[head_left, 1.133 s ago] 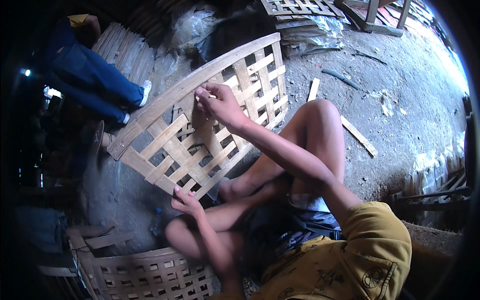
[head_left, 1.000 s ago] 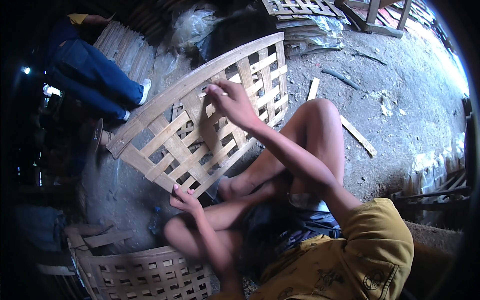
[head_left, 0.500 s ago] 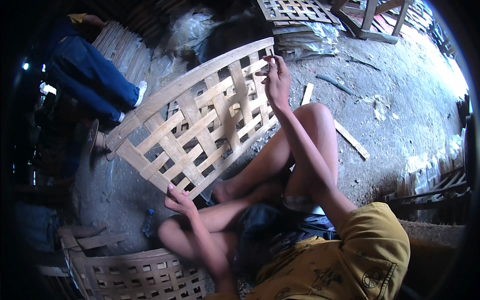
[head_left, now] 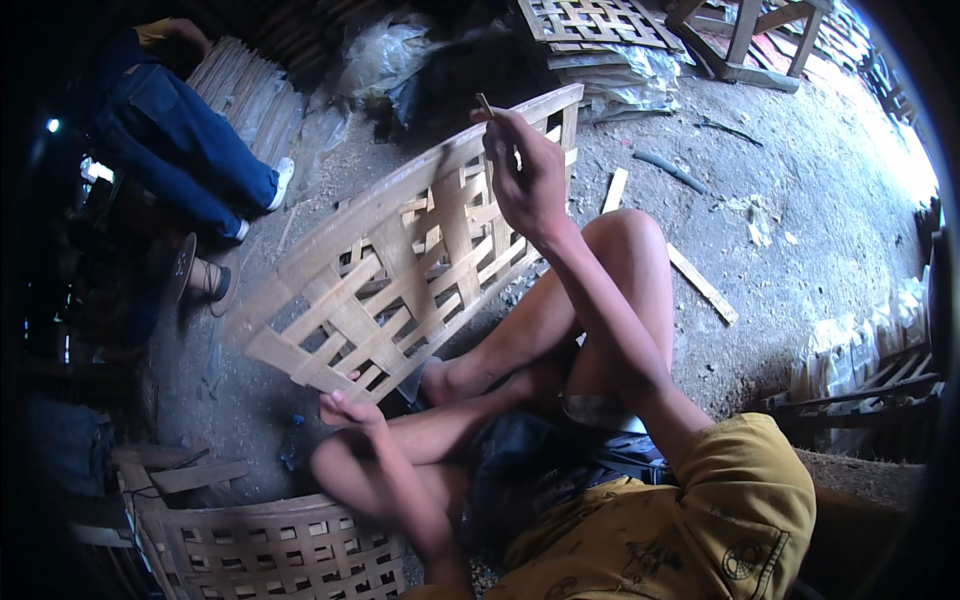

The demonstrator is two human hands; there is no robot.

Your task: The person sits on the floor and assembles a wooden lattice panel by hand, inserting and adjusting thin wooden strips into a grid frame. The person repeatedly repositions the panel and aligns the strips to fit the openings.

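Note:
A pale woven wood-strip panel (head_left: pixel 440 250) with a solid rail along its far edge leans tilted in front of my crossed legs. My left hand (head_left: pixel 352 408) grips its near left corner, thumb on top. Above the panel's far right part, my right hand (head_left: pixel 528 175) is closed in a pinch. A short, thin, stick-like piece (head_left: pixel 484 103) sticks up from its fingertips; its kind is too small to tell. Whether the right hand touches the rail cannot be made out.
A second woven piece (head_left: pixel 280 545) stands at lower left. A wooden spool (head_left: pixel 205 278) lies beyond the panel's left end, near a person in blue trousers (head_left: pixel 185 140). Stacked panels (head_left: pixel 605 25) sit at the back. Loose wood strips (head_left: pixel 702 285) lie on the right.
My right hand has moved left from the panel's right end and closed around the thin piece. The panel has tipped and shifted, its left end lower, uncovering the spool. My left hand keeps its corner.

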